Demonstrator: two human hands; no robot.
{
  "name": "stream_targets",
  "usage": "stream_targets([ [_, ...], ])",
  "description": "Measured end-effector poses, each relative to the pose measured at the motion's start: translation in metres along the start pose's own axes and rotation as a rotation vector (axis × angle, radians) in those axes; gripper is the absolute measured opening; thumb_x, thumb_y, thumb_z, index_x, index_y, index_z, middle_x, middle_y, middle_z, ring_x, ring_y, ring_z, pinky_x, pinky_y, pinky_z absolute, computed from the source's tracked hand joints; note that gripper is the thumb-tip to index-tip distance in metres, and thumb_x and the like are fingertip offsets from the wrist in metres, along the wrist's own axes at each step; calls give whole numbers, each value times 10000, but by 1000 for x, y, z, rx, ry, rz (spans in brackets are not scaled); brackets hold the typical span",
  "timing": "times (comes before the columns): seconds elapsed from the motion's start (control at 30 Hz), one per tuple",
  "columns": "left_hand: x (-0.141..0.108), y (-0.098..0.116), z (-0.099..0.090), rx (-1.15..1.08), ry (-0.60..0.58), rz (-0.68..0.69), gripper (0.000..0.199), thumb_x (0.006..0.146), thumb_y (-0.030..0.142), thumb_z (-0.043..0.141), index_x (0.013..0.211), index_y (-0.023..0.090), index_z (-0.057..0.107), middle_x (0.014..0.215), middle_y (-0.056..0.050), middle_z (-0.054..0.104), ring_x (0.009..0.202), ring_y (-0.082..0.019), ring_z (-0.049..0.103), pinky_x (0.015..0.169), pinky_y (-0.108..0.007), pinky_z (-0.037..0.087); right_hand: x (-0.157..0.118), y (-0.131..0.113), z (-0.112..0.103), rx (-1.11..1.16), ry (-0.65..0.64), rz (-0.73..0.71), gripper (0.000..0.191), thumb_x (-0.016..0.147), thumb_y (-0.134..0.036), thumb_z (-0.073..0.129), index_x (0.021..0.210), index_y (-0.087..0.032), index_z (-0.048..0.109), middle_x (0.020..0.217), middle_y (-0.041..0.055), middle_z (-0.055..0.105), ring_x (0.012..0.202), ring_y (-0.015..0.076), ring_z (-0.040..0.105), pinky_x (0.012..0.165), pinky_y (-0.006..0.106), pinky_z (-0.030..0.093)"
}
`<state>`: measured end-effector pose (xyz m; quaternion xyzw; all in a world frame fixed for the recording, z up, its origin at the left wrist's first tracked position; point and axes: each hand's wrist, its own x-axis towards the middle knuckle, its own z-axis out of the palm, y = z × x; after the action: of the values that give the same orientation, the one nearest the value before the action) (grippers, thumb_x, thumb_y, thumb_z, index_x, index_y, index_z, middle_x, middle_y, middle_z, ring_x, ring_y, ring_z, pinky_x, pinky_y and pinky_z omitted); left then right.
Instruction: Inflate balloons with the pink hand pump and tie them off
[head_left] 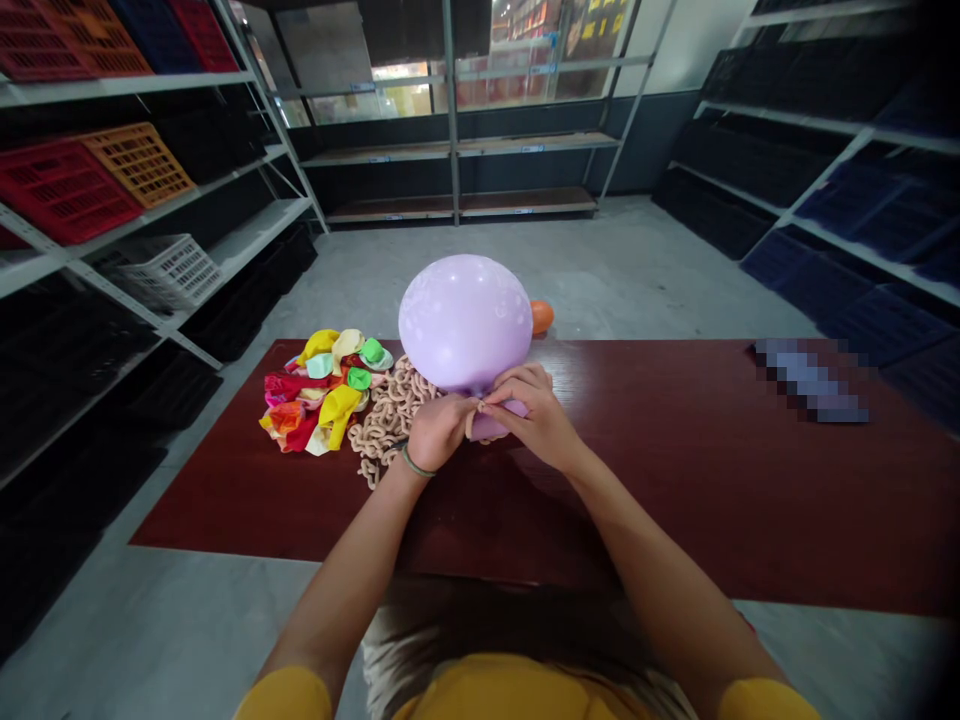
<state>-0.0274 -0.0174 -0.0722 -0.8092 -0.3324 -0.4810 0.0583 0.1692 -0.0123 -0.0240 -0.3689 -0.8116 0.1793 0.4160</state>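
An inflated light purple balloon stands over the middle of the dark red table. Below it, my left hand and my right hand meet at its neck, fingers pinched together. Purple material shows under my right fingers, and a bit of beige cord lies beside it at my left fingertips. A heap of beige cord sits left of my left hand. Farther left is a pile of uninflated balloons in several colours. A dark item by my left wrist is mostly hidden.
Behind the purple balloon, at its right, an orange balloon shows in part. A blurred-out item lies at the table's right. Shelves with red and orange crates stand at the left, more racks at the right and back.
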Motion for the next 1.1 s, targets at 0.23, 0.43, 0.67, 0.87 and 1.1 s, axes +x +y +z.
stream_targets([
  [0.23, 3, 8, 3, -116, 87, -161, 148, 896, 143, 586, 1029, 202, 612, 904, -30, 715, 800, -125, 684, 710, -222, 513, -4, -3, 8, -194, 148, -32, 145, 953, -324, 529, 888, -242, 630, 987, 16, 643, 985, 200, 489, 889, 377, 326],
  [0.43, 4, 15, 10, -259, 219, -430, 36, 908, 205, 590, 941, 192, 597, 876, -22, 689, 764, -112, 665, 689, -224, 513, -8, 0, 16, -436, 229, -48, 143, 964, -286, 478, 919, -228, 601, 1033, 51, 618, 963, 221, 458, 869, 387, 310],
  [0.67, 6, 12, 13, -384, 185, -591, 126, 928, 314, 558, 958, 192, 553, 806, -9, 642, 657, -98, 622, 606, -214, 499, -5, 7, 14, -626, 291, -116, 124, 953, -234, 478, 893, -223, 587, 979, 64, 617, 893, 218, 446, 824, 387, 300],
  [0.87, 9, 6, 15, -415, 141, -658, 148, 938, 344, 529, 938, 196, 533, 729, 9, 610, 613, -106, 599, 593, -230, 493, -4, 17, 20, -641, 304, -114, 131, 950, -241, 491, 883, -216, 600, 970, 66, 632, 899, 216, 457, 815, 382, 302],
  [1.1, 18, 13, 23, -514, 122, -670, 180, 895, 365, 590, 919, 187, 572, 845, -41, 654, 755, -155, 657, 702, -286, 538, -8, 35, 12, -434, 356, -89, 122, 933, -288, 537, 995, -218, 615, 1030, 70, 618, 1007, 223, 491, 918, 394, 366],
])
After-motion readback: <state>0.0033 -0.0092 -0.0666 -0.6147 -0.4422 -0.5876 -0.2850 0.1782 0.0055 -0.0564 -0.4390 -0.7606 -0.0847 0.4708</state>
